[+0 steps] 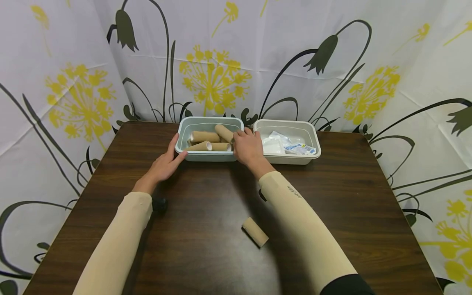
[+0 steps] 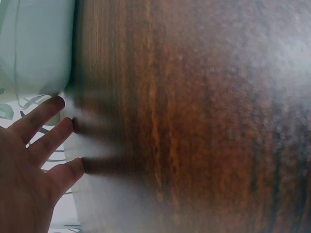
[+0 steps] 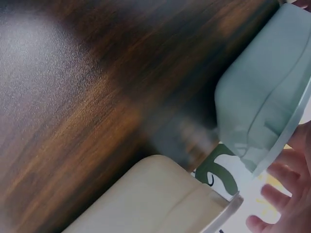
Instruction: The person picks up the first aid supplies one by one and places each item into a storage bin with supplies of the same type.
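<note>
A pale blue-grey bin point(image 1: 206, 156) stands at the table's back, holding several brown cardboard tubes point(image 1: 205, 137). At its left end rests my left hand point(image 1: 164, 166), with the thumb by the front rim and fingers along the side; in the left wrist view those fingers point(image 2: 43, 124) are spread and fairly straight near the bin's corner. My right hand point(image 1: 248, 146) lies over the bin's right end, beside the tubes. In the right wrist view its loosely spread fingers point(image 3: 286, 170) lie at the rim. One cardboard tube point(image 1: 255, 232) lies on the table, apart from both hands.
Close to the right of the blue bin stands a cream bin point(image 1: 287, 159) holding white and clear plastic packaging point(image 1: 273, 144). Both stand on a dark wooden table point(image 1: 199, 229). Behind hangs a white flowered curtain point(image 1: 258, 53).
</note>
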Motion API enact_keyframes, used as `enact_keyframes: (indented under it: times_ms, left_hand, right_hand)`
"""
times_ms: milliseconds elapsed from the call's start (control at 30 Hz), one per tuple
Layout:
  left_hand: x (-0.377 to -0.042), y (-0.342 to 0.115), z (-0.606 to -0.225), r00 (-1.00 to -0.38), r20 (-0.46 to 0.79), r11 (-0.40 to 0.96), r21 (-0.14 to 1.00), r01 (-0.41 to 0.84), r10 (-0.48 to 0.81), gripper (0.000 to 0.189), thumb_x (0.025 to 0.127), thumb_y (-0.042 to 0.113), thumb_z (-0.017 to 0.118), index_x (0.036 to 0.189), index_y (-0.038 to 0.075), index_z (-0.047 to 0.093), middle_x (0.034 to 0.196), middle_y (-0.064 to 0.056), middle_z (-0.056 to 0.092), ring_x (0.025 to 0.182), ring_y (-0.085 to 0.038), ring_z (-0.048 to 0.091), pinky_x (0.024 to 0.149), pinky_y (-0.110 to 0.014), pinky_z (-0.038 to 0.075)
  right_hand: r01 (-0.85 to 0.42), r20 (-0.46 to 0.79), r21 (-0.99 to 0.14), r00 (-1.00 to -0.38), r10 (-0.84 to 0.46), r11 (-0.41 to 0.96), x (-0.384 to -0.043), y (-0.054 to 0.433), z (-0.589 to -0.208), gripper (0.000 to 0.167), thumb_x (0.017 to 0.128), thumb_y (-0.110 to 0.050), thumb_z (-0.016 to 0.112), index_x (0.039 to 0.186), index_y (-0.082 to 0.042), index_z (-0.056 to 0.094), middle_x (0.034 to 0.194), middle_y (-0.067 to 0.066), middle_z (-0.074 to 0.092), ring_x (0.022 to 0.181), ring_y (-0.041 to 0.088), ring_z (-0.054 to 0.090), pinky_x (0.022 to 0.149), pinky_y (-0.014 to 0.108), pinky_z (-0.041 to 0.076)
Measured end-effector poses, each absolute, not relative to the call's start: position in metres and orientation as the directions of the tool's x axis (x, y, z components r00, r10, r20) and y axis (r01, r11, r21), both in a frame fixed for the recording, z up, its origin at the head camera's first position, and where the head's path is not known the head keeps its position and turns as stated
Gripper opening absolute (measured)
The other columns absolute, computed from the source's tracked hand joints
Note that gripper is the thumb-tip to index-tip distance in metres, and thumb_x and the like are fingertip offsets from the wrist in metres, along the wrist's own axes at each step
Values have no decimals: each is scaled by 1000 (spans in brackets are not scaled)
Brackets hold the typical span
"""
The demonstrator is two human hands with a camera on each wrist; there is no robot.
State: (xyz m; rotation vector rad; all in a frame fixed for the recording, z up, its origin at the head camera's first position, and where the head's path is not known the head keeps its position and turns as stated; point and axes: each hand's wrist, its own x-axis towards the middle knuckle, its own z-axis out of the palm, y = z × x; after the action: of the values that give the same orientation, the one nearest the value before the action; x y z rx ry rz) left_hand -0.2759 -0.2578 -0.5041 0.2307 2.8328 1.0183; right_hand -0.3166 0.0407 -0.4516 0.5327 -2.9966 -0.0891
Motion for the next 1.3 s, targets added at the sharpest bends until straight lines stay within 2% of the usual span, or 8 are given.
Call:
enact_keyframes:
  times_ms: [133,400,500,600,700,933,1133,1300]
  left_hand:
    - [-275,-258,-504,-980,-64,761,641,102,186,75,99,64,33,154,42,-14,154,-28,27,133,-54,34,104,-69,24]
    - [-274,-257,-500,-979,-72,761,641,101,190,74,100,62,32,153,43,-16,155,-28,25,133,-54,33,105,-68,23]
    - [-274,-256,-500,-979,-68,762,639,104,191,75,100,62,32,153,43,-16,154,-29,26,133,-54,34,104,-68,24]
    - [-274,-256,-500,-979,-64,760,641,107,192,75,100,63,32,154,42,-15,154,-29,26,133,-54,34,104,-69,24]
    - [-274,-255,-500,-979,-62,758,643,108,193,75,100,63,32,154,41,-15,154,-29,26,133,-54,34,104,-69,24]
    - [-272,-255,-501,-979,-70,756,647,99,189,75,100,63,32,154,41,-15,155,-28,25,133,-54,33,104,-69,24]
    - [-271,-256,-499,-980,-72,760,643,98,187,75,100,62,32,154,41,-16,155,-28,25,133,-54,33,104,-70,23]
    - [-272,-258,-499,-980,-72,760,642,99,188,75,100,63,32,154,42,-16,155,-28,25,133,-54,33,103,-70,23]
  right_hand:
    - [-341,67,65,-936,-345,938,-315,42,-450,41,103,-33,42,136,-15,58,151,0,39,143,22,26,110,55,23]
    - [-367,154,-104,-924,-350,924,-306,53,-445,40,101,-29,46,136,-15,59,150,3,45,139,23,35,110,51,27]
    - [-391,211,-194,-912,-351,900,-297,62,-441,42,98,-29,53,137,-15,59,144,4,51,132,25,45,104,48,35]
    - [-424,260,-289,-898,-356,859,-282,74,-435,41,95,-28,59,134,-16,62,134,3,57,120,24,54,92,44,45]
    - [-449,282,-378,-889,-361,810,-264,87,-431,38,93,-28,63,130,-16,65,124,0,62,110,21,58,84,42,49]
    - [-448,211,-585,-889,-406,676,-217,127,-438,36,92,-24,68,127,-15,66,113,0,66,96,17,64,76,38,50]
    - [-393,112,-694,-887,-449,603,-177,157,-462,36,92,-18,70,128,-10,65,121,4,65,97,18,66,78,41,55]
    - [-361,34,-718,-872,-488,595,-147,166,-484,39,94,-22,69,130,-8,63,126,4,64,99,18,66,78,38,54]
